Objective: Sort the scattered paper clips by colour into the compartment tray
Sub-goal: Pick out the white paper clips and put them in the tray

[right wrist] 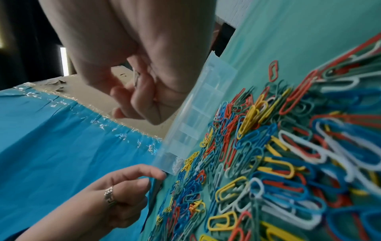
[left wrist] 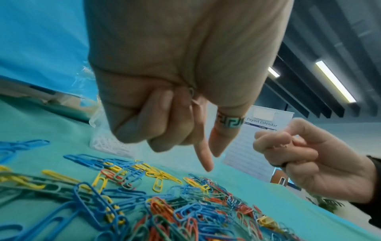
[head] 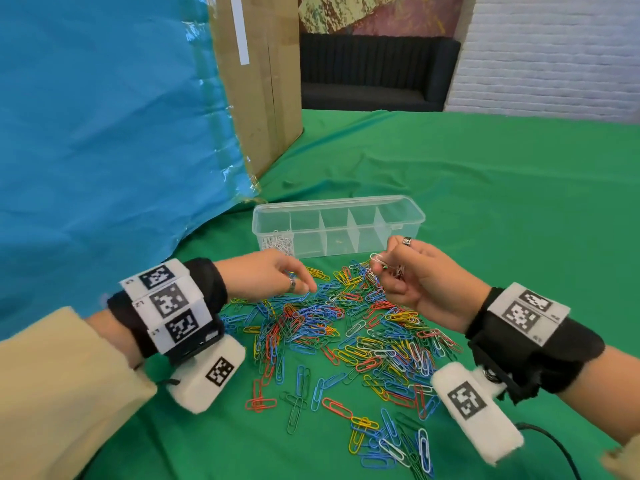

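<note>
a clear, hard plastic compartment tray, long and five-celled, sits on wrinkled green cloth with white paper clips heaped in its leftmost cell and the other cells looking bare. just in front of it sprawls a tangle of glossy coated-wire paper clips in blue, red, yellow, green and white, thinning toward the near edge. the right hand pinches a few white clips above the pile; the left hand hovers low over the pile's left edge, fingers curled round a pale clip, with open cloth to the right.
</note>
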